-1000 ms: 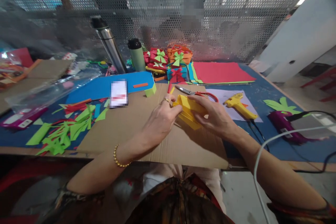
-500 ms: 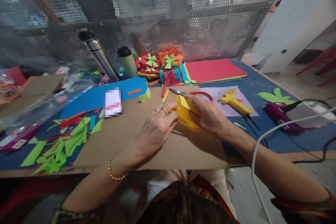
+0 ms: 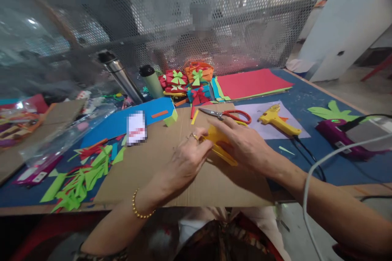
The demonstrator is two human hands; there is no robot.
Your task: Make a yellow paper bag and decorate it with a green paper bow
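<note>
A folded yellow paper piece (image 3: 225, 153) is held between both hands above a brown cardboard sheet (image 3: 147, 171). My left hand (image 3: 191, 151) pinches its left edge between thumb and fingers. From the right, my right hand (image 3: 245, 142) wraps over the piece, its fingers covering much of the top and far side. Scissors with red handles (image 3: 235, 116) lie just beyond the hands, partly behind my right hand. A narrow yellow strip (image 3: 194, 117) rests left of the blades. The yellow glue gun (image 3: 280, 121) lies on a pale sheet (image 3: 260, 111) to the right.
Green and red paper scraps (image 3: 79, 175) are piled at left, near a blue sheet (image 3: 122, 116). Behind stand a steel flask (image 3: 122, 75), a green bottle (image 3: 153, 83) and small paper bags (image 3: 199, 74). A white cable (image 3: 309, 179) crosses my right forearm.
The view has shifted slightly, moving the table contents right and down. The yellow piece is tilted differently, and my right hand's fingers now lie flatter over it. Both hands still hold it.
</note>
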